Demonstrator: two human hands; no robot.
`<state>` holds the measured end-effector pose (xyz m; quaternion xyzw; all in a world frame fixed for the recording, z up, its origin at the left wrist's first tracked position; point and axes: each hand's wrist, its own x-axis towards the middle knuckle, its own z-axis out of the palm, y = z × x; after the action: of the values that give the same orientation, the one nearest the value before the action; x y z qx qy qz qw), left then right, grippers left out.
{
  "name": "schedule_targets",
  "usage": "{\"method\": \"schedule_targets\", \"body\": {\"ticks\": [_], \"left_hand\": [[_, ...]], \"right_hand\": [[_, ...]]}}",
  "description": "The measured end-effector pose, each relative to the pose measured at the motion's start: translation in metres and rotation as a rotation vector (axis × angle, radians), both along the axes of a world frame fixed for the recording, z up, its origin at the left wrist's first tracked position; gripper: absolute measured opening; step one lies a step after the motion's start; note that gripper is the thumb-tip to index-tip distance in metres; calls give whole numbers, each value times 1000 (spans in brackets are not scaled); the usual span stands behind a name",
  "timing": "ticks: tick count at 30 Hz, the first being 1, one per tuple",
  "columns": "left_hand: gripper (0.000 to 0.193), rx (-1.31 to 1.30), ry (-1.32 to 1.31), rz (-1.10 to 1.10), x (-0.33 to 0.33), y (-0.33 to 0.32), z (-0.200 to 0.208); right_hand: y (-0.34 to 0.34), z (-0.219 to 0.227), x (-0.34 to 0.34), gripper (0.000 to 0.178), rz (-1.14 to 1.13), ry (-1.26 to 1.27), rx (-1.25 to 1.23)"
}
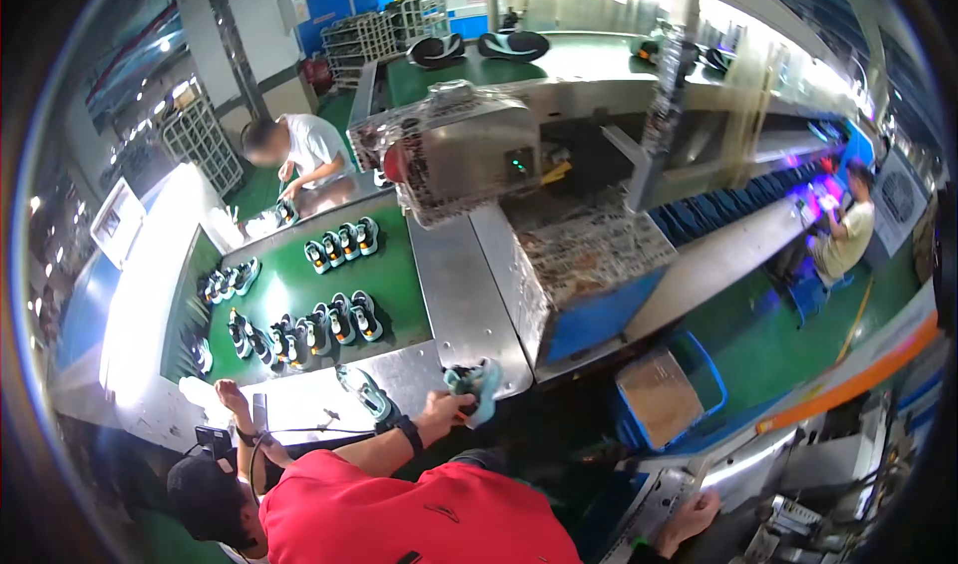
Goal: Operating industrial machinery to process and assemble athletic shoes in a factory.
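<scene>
My left hand [443,416], a black band on its wrist, is closed on a grey-green sneaker [483,392]. It holds the shoe above the near edge of the metal tabletop [477,309]. The sneaker is tilted and slightly blurred. Just left of it, a pale green shoe [365,392] lies on the table's edge, near my forearm. Far to the lower right, my right hand [689,520] has its fingers curled in, and nothing shows in them. It is beside a flat metal plate [661,494] on a machine.
Several sneakers [341,245] stand in rows on a green belt [299,289]. A person in a black cap [205,494] works close on my left; another in white [317,150] handles a shoe across the belt. A machine housing [589,265] rises ahead; a blue cart [664,394] stands right.
</scene>
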<state>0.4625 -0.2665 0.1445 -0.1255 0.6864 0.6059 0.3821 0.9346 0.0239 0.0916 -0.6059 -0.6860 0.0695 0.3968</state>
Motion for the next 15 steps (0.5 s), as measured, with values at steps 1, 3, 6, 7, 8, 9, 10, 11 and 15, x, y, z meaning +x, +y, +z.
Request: {"method": "schedule_targets", "body": {"ticks": [1,3,6,7,8,9,10,11,15], "left_hand": [[27,-40,30,35,-29,-10,-23],[28,-133,86,177,-80,-29,-55],[45,-138,195,256,-168,-51,-94],[42,-234,221,329,-192,-51,-96],[41,-340,246,409,-215,-56,-96],[46,-369,366,386,-241,-71,-116],[52,-398,480,360,-262,-84,-139],[58,-459,550,329,-279,-87,-146],[67,-670,652,266,-310,-93,-177]], "right_hand": [[24,26,-21,25,167,186,104],[54,140,-114,23,237,146,81],[87,264,-242,22,524,192,152],[90,307,-288,21,606,132,174],[91,346,-337,18,665,21,283],[91,380,-389,15,731,-89,392],[102,402,-434,19,818,-118,352],[93,429,-486,25,833,-231,466],[72,497,-695,51,1177,-569,892]]}}
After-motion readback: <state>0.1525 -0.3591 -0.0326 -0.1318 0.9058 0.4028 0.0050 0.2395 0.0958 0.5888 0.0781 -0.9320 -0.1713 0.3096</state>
